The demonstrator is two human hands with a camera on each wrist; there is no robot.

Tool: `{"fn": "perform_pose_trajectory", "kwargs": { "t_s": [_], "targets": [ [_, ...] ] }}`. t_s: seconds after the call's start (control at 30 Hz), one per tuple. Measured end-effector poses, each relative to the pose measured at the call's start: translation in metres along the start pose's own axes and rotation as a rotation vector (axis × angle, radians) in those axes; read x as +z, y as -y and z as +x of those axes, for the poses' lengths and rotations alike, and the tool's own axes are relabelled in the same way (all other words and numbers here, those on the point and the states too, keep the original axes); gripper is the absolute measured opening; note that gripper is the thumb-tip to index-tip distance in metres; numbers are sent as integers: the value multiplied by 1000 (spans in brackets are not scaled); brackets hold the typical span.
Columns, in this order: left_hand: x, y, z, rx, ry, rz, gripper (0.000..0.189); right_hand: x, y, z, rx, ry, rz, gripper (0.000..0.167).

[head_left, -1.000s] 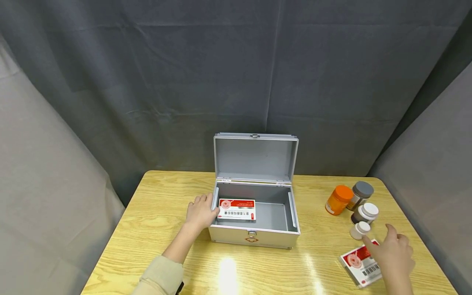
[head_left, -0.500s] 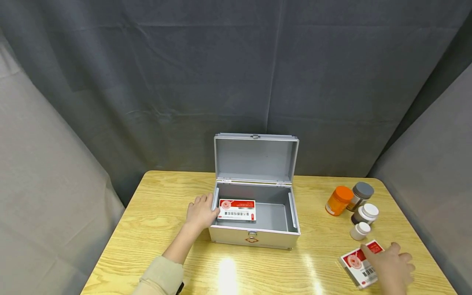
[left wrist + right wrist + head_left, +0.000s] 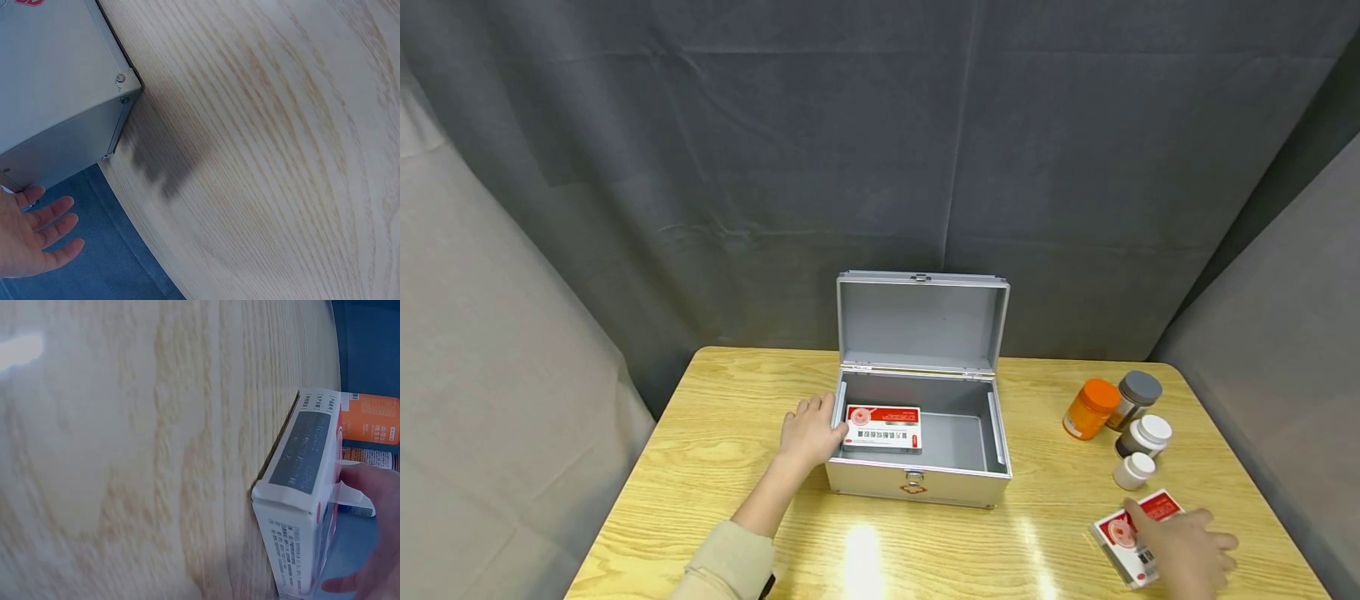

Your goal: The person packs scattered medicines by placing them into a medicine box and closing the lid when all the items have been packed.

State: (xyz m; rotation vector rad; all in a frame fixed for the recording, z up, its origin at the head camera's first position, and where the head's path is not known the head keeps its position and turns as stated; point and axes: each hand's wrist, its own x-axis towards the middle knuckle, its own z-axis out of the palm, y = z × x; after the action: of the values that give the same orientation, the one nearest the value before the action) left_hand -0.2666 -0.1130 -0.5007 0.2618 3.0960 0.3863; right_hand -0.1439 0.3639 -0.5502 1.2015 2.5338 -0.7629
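Note:
A silver metal case [image 3: 917, 483] stands with its lid raised. Inside it, at the left, lies a red-and-white medicine box [image 3: 882, 427]. My left hand [image 3: 808, 433] rests at the case's left wall, thumb by the rim; in the left wrist view its fingers are spread and mostly straight. On the table at right lies a second red-and-white medicine box [image 3: 1122, 533]. My right hand [image 3: 1189, 550] is over its right part, hiding that side, with thumb and fingers apart. In the right wrist view the thumb reaches over the box's [image 3: 306, 481] printed face; whether it touches cannot be told.
Behind the right box stand a small white bottle [image 3: 1133, 472], a dark bottle with a white cap [image 3: 1144, 437], an orange bottle [image 3: 1088, 408] and a grey-capped bottle [image 3: 1135, 398]. A grey curtain [image 3: 910, 167] hangs behind the wooden table [image 3: 985, 550].
My right hand has come lower and left over the medicine box on the table, its thumb moving across the top face. The left hand has stayed at the case.

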Motion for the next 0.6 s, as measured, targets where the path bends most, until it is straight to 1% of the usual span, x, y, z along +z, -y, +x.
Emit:
{"fn": "perform_pose_trajectory", "kwargs": {
  "t_s": [0.17,0.4,0.6],
  "targets": [
    [0,0,0,1,-5,-6,61,-1,3,-4,5,31,-9,124],
    [2,0,1,0,-9,-12,60,-1,7,-3,20,72,-44,131],
    [1,0,1,-4,1,-11,61,-1,9,-8,-18,70,-80,127]
  ]
}}
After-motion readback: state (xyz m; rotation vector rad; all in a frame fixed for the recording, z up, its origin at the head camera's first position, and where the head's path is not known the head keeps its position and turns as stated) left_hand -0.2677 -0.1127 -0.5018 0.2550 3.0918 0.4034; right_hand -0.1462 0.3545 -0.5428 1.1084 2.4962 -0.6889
